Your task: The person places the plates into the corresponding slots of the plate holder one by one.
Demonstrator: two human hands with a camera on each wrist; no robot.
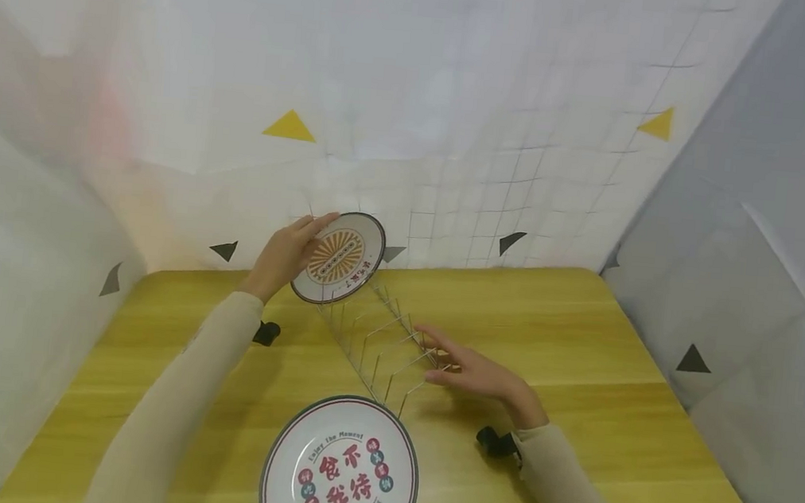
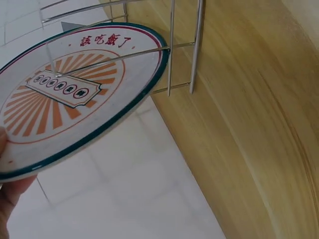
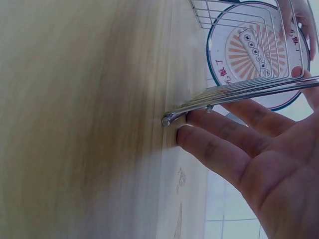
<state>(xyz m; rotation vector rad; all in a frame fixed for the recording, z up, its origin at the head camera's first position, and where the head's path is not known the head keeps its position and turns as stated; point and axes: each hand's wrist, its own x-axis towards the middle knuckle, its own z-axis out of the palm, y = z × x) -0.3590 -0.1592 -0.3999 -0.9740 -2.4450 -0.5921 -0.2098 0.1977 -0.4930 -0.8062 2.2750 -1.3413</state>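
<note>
My left hand (image 1: 287,253) grips the edge of a round plate (image 1: 336,266), white with an orange sunburst and a dark rim. The plate is tilted at the far end of a wire dish rack (image 1: 391,378), and its lower edge meets the wires in the left wrist view. Beside the rack's right side is my right hand (image 1: 478,372), fingers extended. Seen from the right wrist, its fingertips (image 3: 209,147) are right at the rack's bottom rail, close to the tabletop. A second plate (image 1: 341,466), white with red characters, lies at the rack's near end.
The wooden table (image 1: 512,317) ends at a white back wall (image 1: 417,85) marked with yellow and dark triangles. White side walls (image 1: 747,258) flank it. Dark fittings (image 1: 497,442) show at both of the person's wrists.
</note>
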